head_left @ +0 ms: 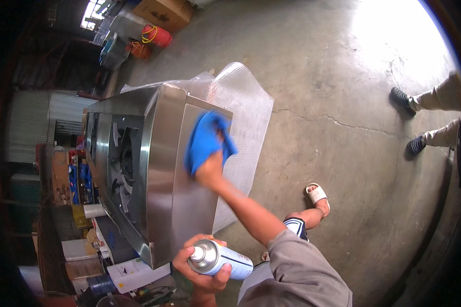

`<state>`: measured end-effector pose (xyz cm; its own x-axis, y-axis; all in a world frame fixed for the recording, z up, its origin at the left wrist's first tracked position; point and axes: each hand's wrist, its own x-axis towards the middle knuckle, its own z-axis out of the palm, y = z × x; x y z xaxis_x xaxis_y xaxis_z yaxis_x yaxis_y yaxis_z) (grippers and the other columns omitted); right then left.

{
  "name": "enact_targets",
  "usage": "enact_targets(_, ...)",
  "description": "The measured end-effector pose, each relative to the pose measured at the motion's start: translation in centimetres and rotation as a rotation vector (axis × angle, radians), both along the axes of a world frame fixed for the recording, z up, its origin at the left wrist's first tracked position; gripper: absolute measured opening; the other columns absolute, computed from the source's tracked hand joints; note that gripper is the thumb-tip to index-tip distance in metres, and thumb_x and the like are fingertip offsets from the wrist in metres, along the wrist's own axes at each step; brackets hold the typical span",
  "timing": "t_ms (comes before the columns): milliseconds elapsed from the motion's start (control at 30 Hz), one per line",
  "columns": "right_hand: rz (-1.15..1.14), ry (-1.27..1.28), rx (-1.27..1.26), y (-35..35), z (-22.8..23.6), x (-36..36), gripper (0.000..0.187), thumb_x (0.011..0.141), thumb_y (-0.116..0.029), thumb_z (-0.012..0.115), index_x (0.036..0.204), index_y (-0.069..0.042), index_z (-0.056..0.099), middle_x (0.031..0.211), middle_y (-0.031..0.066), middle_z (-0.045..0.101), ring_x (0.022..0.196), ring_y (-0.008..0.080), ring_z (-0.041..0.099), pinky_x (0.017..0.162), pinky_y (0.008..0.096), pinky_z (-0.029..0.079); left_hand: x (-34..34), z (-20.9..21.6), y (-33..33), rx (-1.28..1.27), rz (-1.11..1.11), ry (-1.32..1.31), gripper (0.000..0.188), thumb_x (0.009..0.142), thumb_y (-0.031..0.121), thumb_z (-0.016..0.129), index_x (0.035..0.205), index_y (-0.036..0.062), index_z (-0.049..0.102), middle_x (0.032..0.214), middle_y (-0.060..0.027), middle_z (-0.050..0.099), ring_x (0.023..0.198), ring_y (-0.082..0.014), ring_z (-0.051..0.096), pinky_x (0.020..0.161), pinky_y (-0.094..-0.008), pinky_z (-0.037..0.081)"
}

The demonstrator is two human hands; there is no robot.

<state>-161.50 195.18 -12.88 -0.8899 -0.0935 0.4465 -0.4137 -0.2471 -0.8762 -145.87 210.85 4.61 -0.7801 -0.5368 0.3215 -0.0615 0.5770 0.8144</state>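
Blue cloth (201,146), soft, bunched in my right hand (210,171), was over the smooth steel panel (192,212); blur hid contact. Panel's long axis ran away from me. Left hand (193,275) gripped the can (231,262), nearer me, tilted, nozzle leftward. Textured clear wrap (248,102) stuck out beyond, on concrete floor (317,87).

from my end i can read no words, numbers or signs. the spray can (221,259), just below the steel stove (194,204) in my view, bears small print on its pale label (236,264), too tiny to decipher; i make out no lettering on the boxes (79,250) left of the stove either.
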Motion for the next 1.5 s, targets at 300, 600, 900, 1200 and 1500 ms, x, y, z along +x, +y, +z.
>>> enact_targets(300, 0.242, -0.503, 0.078, 2.3, 0.8, 3.7, 0.063, 0.104, -0.024, 0.045, 0.154, 0.012, 0.031, 0.165, 0.034, 0.021, 0.155, 0.0473, 0.018, 0.128, 0.0506, 0.013, -3.3, -1.8, 1.4, -0.046, 0.01, 0.074, 0.082, 0.078, 0.024, 0.082, 0.135, 0.0157, 0.024, 0.126, -0.0282, 0.046, 0.086, -0.0342, 0.068, 0.077, -0.0496, 0.063)
enact_targets(600, 0.257, -0.259, 0.169, 0.3, -3.9, -10.1, 0.03, 0.097, -0.011, 0.052, 0.122, 0.005, 0.058, 0.13, 0.0261, 0.056, 0.124, 0.0408, 0.051, 0.107, 0.0511, 0.038, -18.3, 0.5, 3.3, 0.149, -0.044, 0.217, 0.082, 0.079, 0.032, 0.084, 0.133, 0.0195, 0.025, 0.118, -0.0262, 0.049, 0.075, -0.0336, 0.069, 0.068, -0.0469, 0.063)
enact_targets(900, 0.901, -0.447, 0.182, -2.8, 2.3, -39.1, 0.019, 0.101, -0.002, 0.052, 0.109, 0.007, 0.066, 0.099, 0.0105, 0.071, 0.088, 0.0215, 0.069, 0.08, 0.0328, 0.056, -39.0, -3.5, -6.7, 0.188, 0.011, 0.442, 0.095, 0.071, 0.013, 0.093, 0.148, 0.0197, 0.037, 0.128, -0.0264, 0.059, 0.103, -0.0358, 0.072, 0.082, -0.0427, 0.062)
enact_targets(1200, 1.409, 0.677, 0.97, -31.4, 3.5, -33.3, 0.019, 0.092, -0.02, 0.06, 0.089, -0.004, 0.071, 0.109, 0.0263, 0.068, 0.115, 0.0434, 0.061, 0.101, 0.053, 0.045, -51.7, -0.8, -20.7, -0.013, 0.771, 0.375, 0.08, 0.079, 0.019, 0.087, 0.14, 0.0221, 0.035, 0.121, -0.0296, 0.061, 0.091, -0.0335, 0.072, 0.073, -0.0412, 0.063)
enact_targets(1500, 1.317, 0.186, 0.136, -42.6, -3.1, -49.3, 0.005, 0.088, -0.014, 0.068, 0.091, -0.01, 0.069, 0.091, 0.0124, 0.074, 0.082, 0.0293, 0.074, 0.066, 0.0448, 0.059, -62.1, -10.0, -36.3, -0.032, 1.222, 0.215, 0.08, 0.08, 0.019, 0.086, 0.14, 0.0222, 0.033, 0.121, -0.0295, 0.06, 0.092, -0.0338, 0.072, 0.074, -0.0414, 0.063)
